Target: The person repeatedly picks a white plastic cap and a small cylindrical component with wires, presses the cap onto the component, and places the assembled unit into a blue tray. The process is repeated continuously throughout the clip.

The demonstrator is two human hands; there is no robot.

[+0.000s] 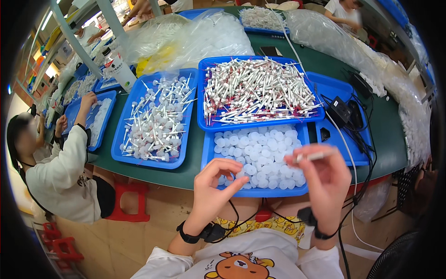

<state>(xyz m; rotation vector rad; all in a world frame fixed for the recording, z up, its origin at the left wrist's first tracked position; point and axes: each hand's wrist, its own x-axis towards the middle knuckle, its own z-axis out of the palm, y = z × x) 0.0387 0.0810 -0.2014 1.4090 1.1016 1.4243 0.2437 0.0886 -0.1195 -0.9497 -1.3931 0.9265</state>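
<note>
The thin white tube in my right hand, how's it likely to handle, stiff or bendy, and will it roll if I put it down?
The thin white tube stays straight though the right hand pinches it near one end only, so it is probably fairly stiff. It looks slim and likely light. Being round, it may roll on a flat surface; those in the blue tray lie every which way.

White cartoon-bear shirt, black wrist devices, cables.
</note>
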